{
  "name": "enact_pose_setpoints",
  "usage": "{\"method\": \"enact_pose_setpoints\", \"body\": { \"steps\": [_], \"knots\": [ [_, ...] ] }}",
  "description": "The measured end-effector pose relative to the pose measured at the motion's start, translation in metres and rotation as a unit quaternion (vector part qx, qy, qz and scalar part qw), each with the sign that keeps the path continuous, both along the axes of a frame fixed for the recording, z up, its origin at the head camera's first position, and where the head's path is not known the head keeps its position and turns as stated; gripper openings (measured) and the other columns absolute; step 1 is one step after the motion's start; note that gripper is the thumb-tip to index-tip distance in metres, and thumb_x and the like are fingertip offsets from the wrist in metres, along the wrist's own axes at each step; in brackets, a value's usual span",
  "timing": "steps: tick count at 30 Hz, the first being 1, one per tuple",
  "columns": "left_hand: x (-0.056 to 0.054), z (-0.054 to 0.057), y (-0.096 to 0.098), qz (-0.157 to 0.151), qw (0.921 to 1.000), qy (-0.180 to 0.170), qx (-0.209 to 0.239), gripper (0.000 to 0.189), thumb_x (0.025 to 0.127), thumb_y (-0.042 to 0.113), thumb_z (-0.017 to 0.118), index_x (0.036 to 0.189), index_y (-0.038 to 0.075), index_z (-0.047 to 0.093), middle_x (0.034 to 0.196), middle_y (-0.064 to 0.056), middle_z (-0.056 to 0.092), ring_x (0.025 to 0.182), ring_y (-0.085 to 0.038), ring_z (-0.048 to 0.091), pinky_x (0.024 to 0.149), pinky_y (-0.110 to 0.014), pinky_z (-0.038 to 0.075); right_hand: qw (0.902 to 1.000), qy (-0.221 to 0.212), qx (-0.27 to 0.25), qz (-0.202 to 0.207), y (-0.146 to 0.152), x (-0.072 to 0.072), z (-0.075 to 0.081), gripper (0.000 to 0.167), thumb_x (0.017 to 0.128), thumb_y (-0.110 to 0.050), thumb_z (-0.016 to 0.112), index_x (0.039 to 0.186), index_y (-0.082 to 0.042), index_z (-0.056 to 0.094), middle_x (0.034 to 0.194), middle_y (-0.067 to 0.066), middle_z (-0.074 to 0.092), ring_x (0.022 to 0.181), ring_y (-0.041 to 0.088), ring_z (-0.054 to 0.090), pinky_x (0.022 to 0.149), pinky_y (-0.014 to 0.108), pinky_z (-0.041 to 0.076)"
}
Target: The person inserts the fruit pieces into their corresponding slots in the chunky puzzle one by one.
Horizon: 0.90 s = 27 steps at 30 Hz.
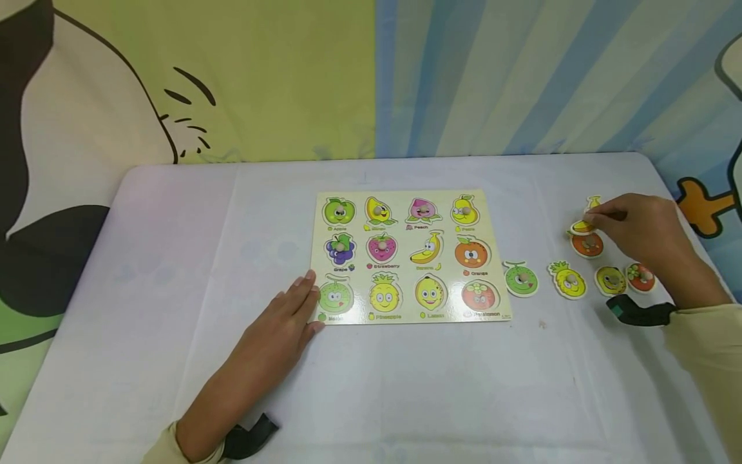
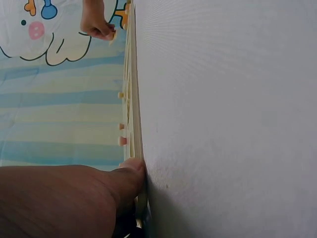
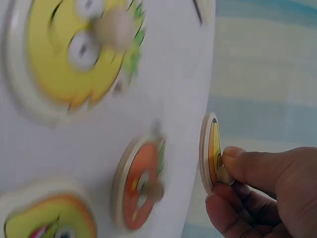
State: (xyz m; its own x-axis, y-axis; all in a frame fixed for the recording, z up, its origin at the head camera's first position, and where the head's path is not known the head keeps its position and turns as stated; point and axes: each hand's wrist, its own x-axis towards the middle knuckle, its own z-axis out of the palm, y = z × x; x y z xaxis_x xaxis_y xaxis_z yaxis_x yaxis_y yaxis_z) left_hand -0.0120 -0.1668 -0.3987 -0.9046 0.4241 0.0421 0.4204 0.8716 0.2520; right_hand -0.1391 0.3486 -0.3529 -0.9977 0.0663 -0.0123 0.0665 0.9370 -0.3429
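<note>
In the head view a wooden fruit puzzle board (image 1: 404, 324) lies mid-table. My left hand (image 1: 272, 335) rests at its lower left corner, fingers extended along the edge; the left wrist view shows the thumb (image 2: 130, 173) against the board's side. Off to the right, my right hand (image 1: 649, 235) pinches a banana puzzle piece (image 3: 213, 148) by its small wooden knob, thumb against fingertips. The banana piece is held up on edge, above the orange piece (image 1: 587, 245) on the table.
Loose knobbed pieces lie right of the board: a melon (image 1: 521, 281), a pineapple (image 1: 569, 281), a round yellow lemon piece (image 1: 611, 281) and a red persimmon piece (image 1: 641, 277). The board's two upper rows hold several knobbed pieces, including a strawberry (image 1: 379, 252). A patterned cloth (image 1: 261, 96) hangs behind the table.
</note>
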Motion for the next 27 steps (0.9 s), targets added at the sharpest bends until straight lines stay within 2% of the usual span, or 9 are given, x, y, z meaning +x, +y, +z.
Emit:
{"method": "enact_pose_setpoints", "body": {
  "steps": [5, 12, 19, 27],
  "knots": [
    [0.001, 0.000, -0.001, 0.001, 1.0000, 0.001, -0.001, 0.060, 0.088, 0.018, 0.075, 0.136, -0.009, 0.050, 0.151, -0.021, 0.036, 0.138, -0.035, 0.036, 0.105, -0.051, 0.037, 0.9989, -0.008, -0.038, 0.026, -0.027, 0.000, 0.002, 0.033, 0.096, -0.023, 0.065, 0.107, 0.008, 0.068, 0.098, 0.026, 0.065, 0.082, 0.034, 0.057, 0.052, 0.027, 0.046],
    [0.001, 0.000, -0.002, 0.002, 1.0000, -0.001, 0.005, 0.060, 0.088, 0.017, 0.075, 0.136, -0.009, 0.050, 0.151, -0.020, 0.036, 0.138, -0.035, 0.036, 0.105, -0.049, 0.038, 0.9939, 0.007, -0.066, 0.088, -0.060, 0.000, -0.006, 0.021, 0.091, -0.014, 0.071, 0.101, 0.004, 0.072, 0.095, 0.019, 0.067, 0.082, 0.031, 0.060, 0.060, 0.029, 0.047],
    [0.002, 0.000, -0.002, -0.002, 1.0000, 0.003, 0.006, 0.060, 0.088, 0.017, 0.075, 0.136, -0.009, 0.050, 0.151, -0.021, 0.036, 0.137, -0.035, 0.036, 0.104, -0.049, 0.039, 0.9911, 0.017, -0.089, 0.098, -0.092, 0.003, -0.002, 0.018, 0.090, -0.013, 0.072, 0.100, 0.003, 0.073, 0.095, 0.015, 0.066, 0.081, 0.027, 0.058, 0.060, 0.027, 0.046],
    [0.001, 0.000, -0.001, 0.000, 0.9999, -0.001, 0.012, 0.060, 0.088, 0.017, 0.074, 0.136, -0.009, 0.050, 0.152, -0.020, 0.035, 0.138, -0.035, 0.035, 0.105, -0.049, 0.038, 0.9838, 0.046, -0.112, 0.133, -0.130, 0.006, 0.002, 0.011, 0.088, -0.008, 0.073, 0.094, 0.001, 0.075, 0.091, 0.010, 0.065, 0.079, 0.024, 0.060, 0.063, 0.025, 0.047]
  ]
}}
